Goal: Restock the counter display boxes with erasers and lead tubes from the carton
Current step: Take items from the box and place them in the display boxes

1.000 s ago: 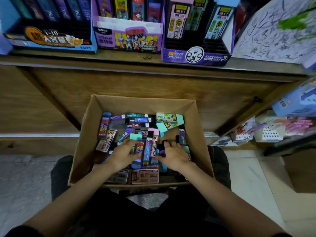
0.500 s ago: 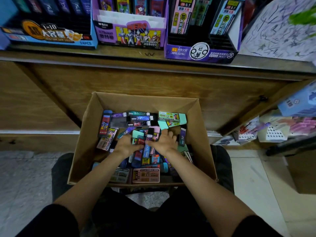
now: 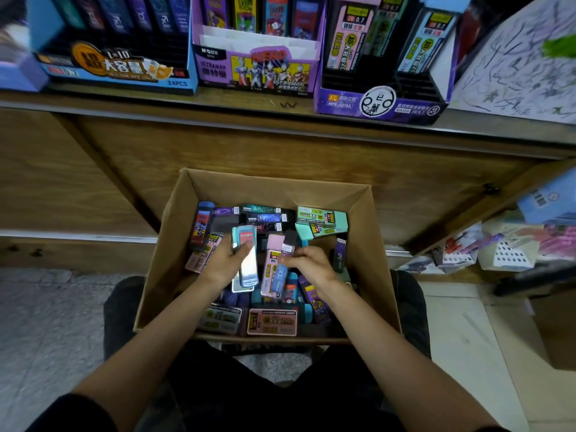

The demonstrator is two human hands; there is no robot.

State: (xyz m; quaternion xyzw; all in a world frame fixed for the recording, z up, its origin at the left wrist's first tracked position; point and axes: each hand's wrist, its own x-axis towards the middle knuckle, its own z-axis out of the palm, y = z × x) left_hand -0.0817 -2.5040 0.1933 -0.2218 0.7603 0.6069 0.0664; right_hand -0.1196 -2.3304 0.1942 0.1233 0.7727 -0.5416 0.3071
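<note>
1. Left grip: closed round a teal lead tube, held over the heap inside the carton.
2. Right grip: fingertips pinching a blue lead tube that lies in the heap.
3. Handling: likely light, stiff, glossy, prone to slip; best taken by the long edges.
4. Obstacles: neighbouring packs crowd both tubes; carton walls hem my wrists. The purple display box stands on the counter, well above.

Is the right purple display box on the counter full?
Partly empty: the purple cardboard display box has bare black front slots; lead tubes stand only at the back.
</note>
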